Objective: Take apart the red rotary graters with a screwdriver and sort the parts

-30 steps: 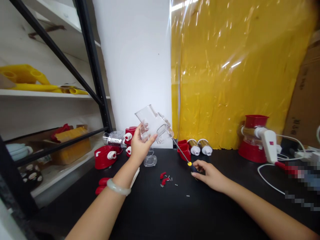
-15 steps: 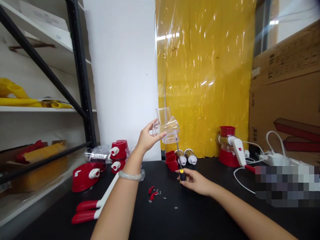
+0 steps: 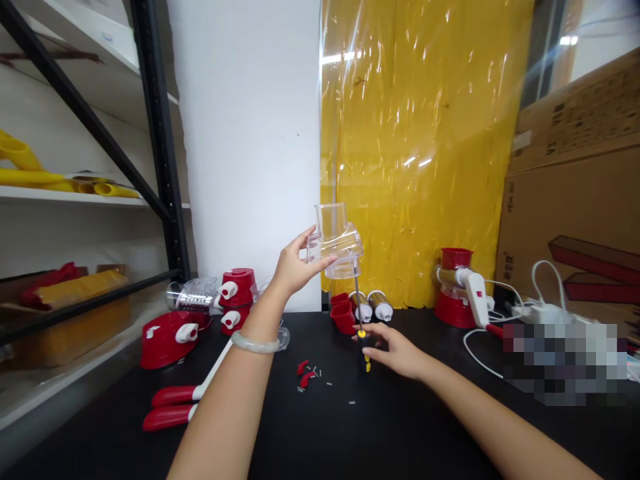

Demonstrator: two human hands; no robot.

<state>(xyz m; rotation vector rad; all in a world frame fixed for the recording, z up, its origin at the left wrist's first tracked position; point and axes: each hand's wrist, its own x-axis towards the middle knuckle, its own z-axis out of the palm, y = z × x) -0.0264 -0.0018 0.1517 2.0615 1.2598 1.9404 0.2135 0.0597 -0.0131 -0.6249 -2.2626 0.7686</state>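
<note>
Screwdriver (image 3: 365, 343) stands nearly upright here, dark handle with yellow bits at the bottom, thin shaft running up to the lower right edge of a see-through plastic housing (image 3: 334, 243). Can't really tell what the tip is sitting in, too small to make out.

The housing is up off the bench (image 3: 310, 440), square mouth pointing upward, right in front of where the white panel meets the yellow sheeting (image 3: 425, 167). Left hand (image 3: 296, 268) has it clamped at its left end, thumb laid along the front and fingers up around the back. That forearm comes up steeply from the bottom edge, leaning right, with a pale bangle (image 3: 256, 343) near the wrist.

Right hand (image 3: 395, 350) is lower, closed lightly on the screwdriver handle, thumb on the near side and index finger stretched across near the yellow collar. Its forearm slants in from the bottom right corner, wrist pretty flat.

Between the arms there are two little red pieces (image 3: 307, 379) on the bench with small screws (image 3: 352, 403) scattered around. Red cups (image 3: 343, 317) and two white-ended drums (image 3: 381, 307) sit behind the screwdriver.
</note>
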